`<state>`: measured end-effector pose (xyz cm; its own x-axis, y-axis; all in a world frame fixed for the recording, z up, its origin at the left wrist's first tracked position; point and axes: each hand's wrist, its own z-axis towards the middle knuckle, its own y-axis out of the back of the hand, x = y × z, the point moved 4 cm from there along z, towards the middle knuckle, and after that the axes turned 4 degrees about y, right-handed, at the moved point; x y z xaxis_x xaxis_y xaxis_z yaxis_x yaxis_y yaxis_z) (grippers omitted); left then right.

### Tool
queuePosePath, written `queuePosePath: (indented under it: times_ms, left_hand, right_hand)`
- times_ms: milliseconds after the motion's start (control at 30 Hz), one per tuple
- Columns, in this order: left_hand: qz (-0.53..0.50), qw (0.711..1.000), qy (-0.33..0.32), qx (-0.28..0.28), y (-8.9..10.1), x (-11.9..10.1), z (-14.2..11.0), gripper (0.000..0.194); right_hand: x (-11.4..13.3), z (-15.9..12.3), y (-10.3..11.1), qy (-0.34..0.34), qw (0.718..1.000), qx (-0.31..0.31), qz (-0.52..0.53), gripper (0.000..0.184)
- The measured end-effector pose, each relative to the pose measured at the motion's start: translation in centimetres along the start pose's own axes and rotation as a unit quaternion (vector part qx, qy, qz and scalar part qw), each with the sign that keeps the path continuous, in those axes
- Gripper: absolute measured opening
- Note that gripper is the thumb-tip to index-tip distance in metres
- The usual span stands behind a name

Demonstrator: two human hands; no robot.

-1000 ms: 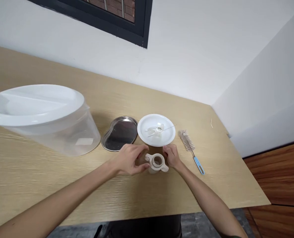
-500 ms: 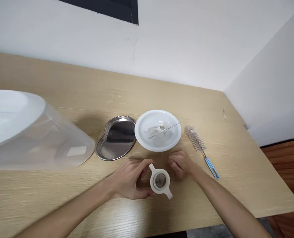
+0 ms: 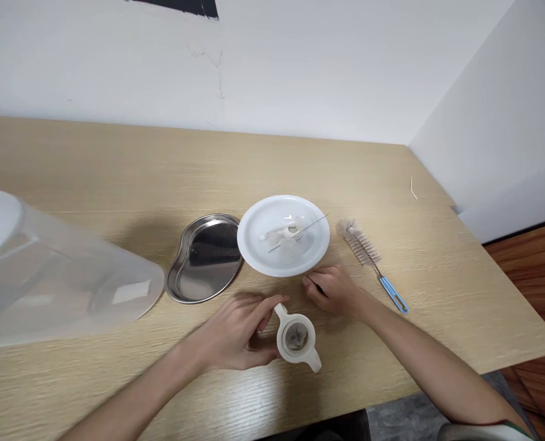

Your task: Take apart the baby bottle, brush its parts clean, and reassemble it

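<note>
My left hand (image 3: 240, 334) is closed at the side of a small white plastic piece (image 3: 316, 360) with a round open mouth and two tabs on opposite sides. Its index finger reaches the upper tab, while the thumb lies along the lower side. Inside the mouth, the bottom looks grey; I cannot make out more. My right hand (image 3: 331, 290) rests on the table with its fingers curled, and nothing shows in them. Just beyond it stands a white oval dish (image 3: 250, 245), holding small translucent pieces (image 3: 290, 250) and a thin wire-like rod (image 3: 309, 225).
A kidney-shaped steel tray (image 3: 198, 288) lies left of the dish. A large translucent plastic container (image 3: 83, 275) takes up the left side. On the right lie a bristle brush with a blue handle (image 3: 394, 295) and a thin pale strip (image 3: 412, 188). Walls border the table (image 3: 116, 159).
The view has shifted, so the large container sits further left in the picture. My right hand's curled fingers have loosened slightly near the dish. The left hand keeps hold of the white piece.
</note>
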<state>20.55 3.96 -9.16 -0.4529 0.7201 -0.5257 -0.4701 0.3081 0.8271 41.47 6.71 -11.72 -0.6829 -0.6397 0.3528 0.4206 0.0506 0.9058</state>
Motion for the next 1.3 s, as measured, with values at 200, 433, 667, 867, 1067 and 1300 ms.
queuePosePath:
  times_ms: [200, 433, 667, 867, 1067, 1300]
  left_hand:
    - [0.002, 1.000, 0.001, 0.005, -0.3, 0.1, 0.0, 0.071]
    - [0.005, 1.000, 0.003, 0.006, -0.2, -0.1, 0.0, 0.067]
    - [0.013, 1.000, 0.006, 0.006, -0.2, -0.2, 0.3, 0.064]
    - [0.027, 0.999, 0.012, 0.019, -0.4, 0.1, -0.2, 0.069]
    - [0.036, 0.998, 0.026, 0.042, -0.4, 0.1, -0.3, 0.074]
    - [0.051, 0.996, 0.042, 0.053, -0.2, 0.0, -0.5, 0.070]
  right_hand:
    - [0.2, 0.0, 0.1, 0.016, 1.000, -0.021, -0.006, 0.038]
    - [0.2, -0.1, -0.4, 0.020, 0.999, -0.032, -0.035, 0.038]
    - [0.3, -0.1, -0.4, 0.026, 0.998, -0.026, -0.047, 0.037]
    - [0.6, -0.2, -0.1, 0.009, 0.998, 0.000, -0.056, 0.032]
    - [0.9, -0.1, 0.0, -0.009, 0.997, 0.024, -0.071, 0.030]
    - [1.2, -0.1, -0.1, -0.008, 0.996, 0.020, -0.081, 0.026]
